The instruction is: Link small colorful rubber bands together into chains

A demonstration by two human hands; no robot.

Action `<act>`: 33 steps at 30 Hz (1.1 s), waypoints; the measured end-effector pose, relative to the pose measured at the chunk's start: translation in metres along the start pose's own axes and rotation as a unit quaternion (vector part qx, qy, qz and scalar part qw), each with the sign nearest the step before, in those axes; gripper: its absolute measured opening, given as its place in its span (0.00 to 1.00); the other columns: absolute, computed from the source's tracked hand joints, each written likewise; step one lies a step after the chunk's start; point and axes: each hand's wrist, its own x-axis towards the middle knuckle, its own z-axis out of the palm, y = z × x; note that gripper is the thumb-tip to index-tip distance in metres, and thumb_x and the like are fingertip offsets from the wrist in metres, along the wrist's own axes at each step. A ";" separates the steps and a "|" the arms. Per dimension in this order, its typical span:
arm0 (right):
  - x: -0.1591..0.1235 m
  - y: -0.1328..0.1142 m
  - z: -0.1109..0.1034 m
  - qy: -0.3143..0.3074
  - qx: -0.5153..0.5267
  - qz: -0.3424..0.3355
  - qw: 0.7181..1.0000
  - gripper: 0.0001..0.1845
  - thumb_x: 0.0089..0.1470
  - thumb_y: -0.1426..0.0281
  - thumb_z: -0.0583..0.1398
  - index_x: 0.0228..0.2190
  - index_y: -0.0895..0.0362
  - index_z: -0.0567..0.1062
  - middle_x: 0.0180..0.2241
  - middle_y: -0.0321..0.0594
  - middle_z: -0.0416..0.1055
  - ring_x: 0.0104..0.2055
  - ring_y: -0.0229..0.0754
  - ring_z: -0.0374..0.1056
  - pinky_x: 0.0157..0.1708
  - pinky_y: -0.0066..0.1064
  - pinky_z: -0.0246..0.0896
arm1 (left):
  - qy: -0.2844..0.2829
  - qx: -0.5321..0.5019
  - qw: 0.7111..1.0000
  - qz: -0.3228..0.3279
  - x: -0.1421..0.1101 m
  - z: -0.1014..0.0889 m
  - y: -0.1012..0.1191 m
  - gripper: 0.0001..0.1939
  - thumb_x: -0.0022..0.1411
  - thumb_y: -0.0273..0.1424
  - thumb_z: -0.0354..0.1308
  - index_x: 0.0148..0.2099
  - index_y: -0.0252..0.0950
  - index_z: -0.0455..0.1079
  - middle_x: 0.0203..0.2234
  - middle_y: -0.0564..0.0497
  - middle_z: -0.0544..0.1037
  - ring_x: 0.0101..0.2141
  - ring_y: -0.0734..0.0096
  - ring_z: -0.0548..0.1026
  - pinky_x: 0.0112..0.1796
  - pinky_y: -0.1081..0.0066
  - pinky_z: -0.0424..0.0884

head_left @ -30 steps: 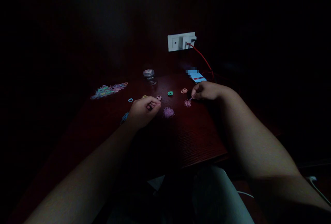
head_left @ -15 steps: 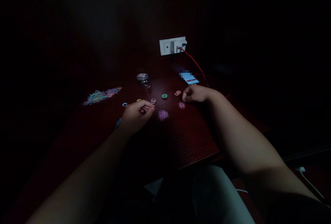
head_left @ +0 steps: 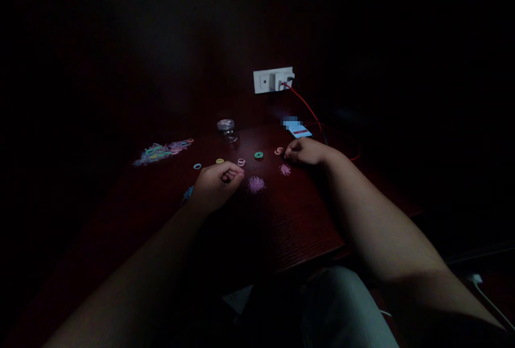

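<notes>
My left hand [head_left: 219,184] hovers over the table with curled fingers and the thumb against them; whatever it may hold is hidden. Close by are a pink pair of small elastic bands [head_left: 241,162], a yellow band [head_left: 219,161], a light-blue band [head_left: 197,166] and a purple heap of bands [head_left: 256,184]. Blue bands [head_left: 188,193] lie partly behind my left wrist. My right hand [head_left: 306,151] is closed in a pinch just right of the orange bands [head_left: 279,151]; its fingertips are too dark to show any content. Below them sits a small pink-purple heap [head_left: 285,169].
Green bands [head_left: 258,155] lie mid-row. A mixed pile of bands [head_left: 163,152] spreads at the left. A clear lidded jar [head_left: 226,129] and a lit phone [head_left: 299,130] stand towards the wall. A red cable [head_left: 308,102] runs from the wall socket [head_left: 263,81].
The view has shifted slightly, so everything appears a little lower and further right. My right fingertips have moved up from beside the small pink-purple heap to the orange bands. My left hand stays put.
</notes>
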 end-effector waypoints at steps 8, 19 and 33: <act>-0.003 -0.021 0.011 -0.012 -0.123 0.022 0.992 0.16 0.50 0.57 0.60 0.26 0.58 0.76 0.25 0.41 0.74 0.25 0.38 0.68 0.27 0.28 0.59 | -0.002 -0.001 1.000 -0.005 0.000 0.000 -0.002 0.07 0.56 0.34 0.59 0.35 0.37 0.74 0.28 0.52 0.78 0.27 0.75 0.73 0.29 0.75 0.69; -0.009 -0.039 0.017 -0.014 -0.164 0.029 0.986 0.07 0.45 0.68 0.63 0.22 0.58 0.78 0.25 0.42 0.75 0.31 0.42 0.70 0.34 0.30 0.61 | -0.003 -0.006 1.000 -0.008 0.000 0.000 0.001 0.07 0.56 0.34 0.59 0.35 0.36 0.74 0.28 0.51 0.79 0.28 0.74 0.74 0.30 0.75 0.69; 0.001 -0.010 0.005 0.027 -0.120 0.046 0.991 0.20 0.54 0.54 0.56 0.29 0.59 0.76 0.28 0.44 0.75 0.28 0.40 0.68 0.28 0.29 0.57 | -0.001 0.007 1.000 0.014 -0.002 -0.002 0.003 0.06 0.57 0.33 0.58 0.34 0.36 0.75 0.27 0.52 0.78 0.27 0.75 0.73 0.30 0.76 0.70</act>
